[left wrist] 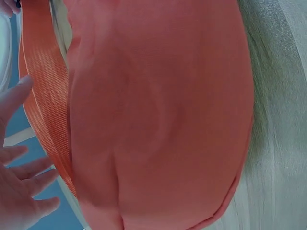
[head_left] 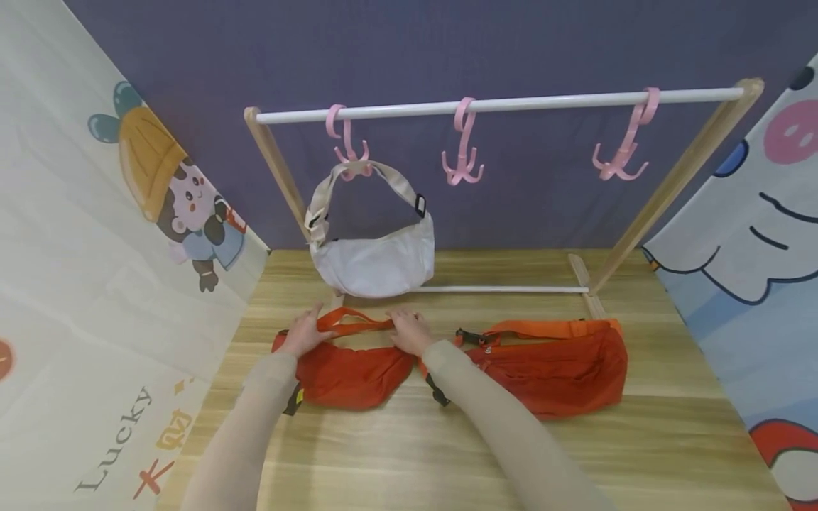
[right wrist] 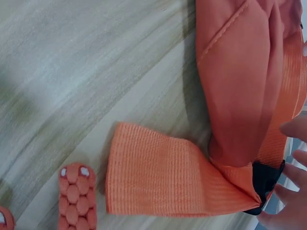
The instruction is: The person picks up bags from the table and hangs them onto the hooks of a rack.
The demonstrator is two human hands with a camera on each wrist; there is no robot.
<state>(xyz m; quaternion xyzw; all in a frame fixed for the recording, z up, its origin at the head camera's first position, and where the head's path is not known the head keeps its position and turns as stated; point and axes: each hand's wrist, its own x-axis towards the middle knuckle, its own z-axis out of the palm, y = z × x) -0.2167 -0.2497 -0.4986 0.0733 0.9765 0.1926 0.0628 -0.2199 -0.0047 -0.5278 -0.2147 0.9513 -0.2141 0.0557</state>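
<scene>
A red sling bag (head_left: 358, 376) lies on the wooden surface, its orange strap (head_left: 353, 328) pulled up behind it. My left hand (head_left: 305, 335) reaches over the bag's left end. In the left wrist view its fingers are spread beside the strap, thumb at the webbing's edge. At the bag's right end is my right hand (head_left: 410, 332). The right wrist view has its loosely spread fingers by a black buckle (right wrist: 266, 182) and the strap, not curled round them. To the right rests a larger red bag (head_left: 556, 369) with an orange strap.
A rack with a white rail (head_left: 524, 104) stands behind. From its left pink hook (head_left: 351, 152) hangs a white bag (head_left: 377, 262); the middle hook (head_left: 463, 160) and right hook (head_left: 623, 152) hold nothing. A printed curtain (head_left: 96, 284) borders the left.
</scene>
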